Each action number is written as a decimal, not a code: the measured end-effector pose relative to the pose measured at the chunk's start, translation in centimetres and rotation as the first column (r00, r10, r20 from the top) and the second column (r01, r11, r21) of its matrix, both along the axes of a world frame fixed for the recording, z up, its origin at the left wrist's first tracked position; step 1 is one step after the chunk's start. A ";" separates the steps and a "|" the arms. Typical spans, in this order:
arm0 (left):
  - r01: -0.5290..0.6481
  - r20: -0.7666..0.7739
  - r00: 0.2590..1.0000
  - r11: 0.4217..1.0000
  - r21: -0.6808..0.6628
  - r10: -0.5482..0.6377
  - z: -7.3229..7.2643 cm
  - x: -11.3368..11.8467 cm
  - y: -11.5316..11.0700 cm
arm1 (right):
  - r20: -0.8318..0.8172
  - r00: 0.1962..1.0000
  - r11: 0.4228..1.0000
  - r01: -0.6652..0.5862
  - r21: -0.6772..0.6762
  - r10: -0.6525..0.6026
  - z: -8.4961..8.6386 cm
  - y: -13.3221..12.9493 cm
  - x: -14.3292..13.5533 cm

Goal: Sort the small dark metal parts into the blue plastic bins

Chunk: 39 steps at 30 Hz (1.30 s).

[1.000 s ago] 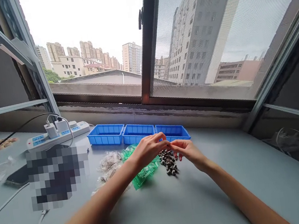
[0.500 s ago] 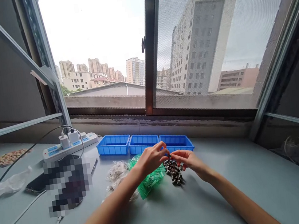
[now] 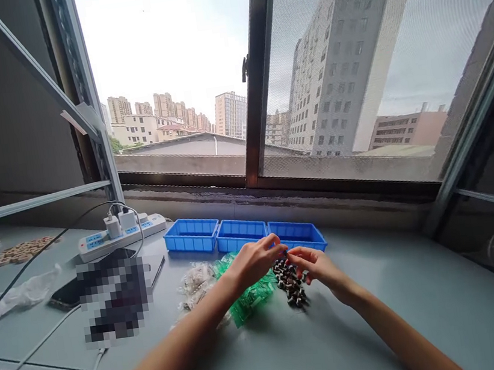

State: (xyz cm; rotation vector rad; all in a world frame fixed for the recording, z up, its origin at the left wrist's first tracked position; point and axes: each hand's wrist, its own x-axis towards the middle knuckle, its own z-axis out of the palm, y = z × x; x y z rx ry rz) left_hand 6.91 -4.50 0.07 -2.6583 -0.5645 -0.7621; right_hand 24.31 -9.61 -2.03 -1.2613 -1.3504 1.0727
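My left hand (image 3: 259,262) and my right hand (image 3: 316,265) meet at their fingertips above a pile of small dark metallic-looking parts (image 3: 291,288). Pinched between the fingertips of both is a small dark part (image 3: 286,254), too small to make out fully. The other fingers of my right hand curl over the pile's right side. Under my left wrist lies a heap of green translucent plastic pieces (image 3: 249,301). Clear bags of pale pieces (image 3: 196,282) sit to its left, partly hidden by my left forearm.
Three blue bins stand in a row at the back: left (image 3: 192,244), middle (image 3: 240,227) and right (image 3: 297,240). A power strip (image 3: 121,236) with chargers, a dark phone (image 3: 67,292), cables and a crumpled clear bag (image 3: 27,294) occupy the left. Round brown pieces (image 3: 21,251) lie farther left.
The view has shifted slightly. My hands stay together over the pile, their fingertips a little closer. A hand at the far left edge is gone, and a tray of brown pieces shows there.
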 end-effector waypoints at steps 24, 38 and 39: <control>-0.225 -0.060 0.974 0.956 -0.187 0.217 0.1 0.4 -0.3 | -0.185 0.909 0.922 0.386 0.036 -0.373 0.6 0.7 3.0; -0.327 -0.041 0.944 0.920 -0.217 0.326 0.5 0.3 -0.1 | -0.047 0.851 0.819 0.518 0.248 -0.524 0.1 1.0 3.8; -0.325 -0.035 0.945 0.920 -0.219 0.326 0.6 0.3 -0.2 | -0.021 0.852 0.818 0.508 0.268 -0.522 0.0 1.0 3.8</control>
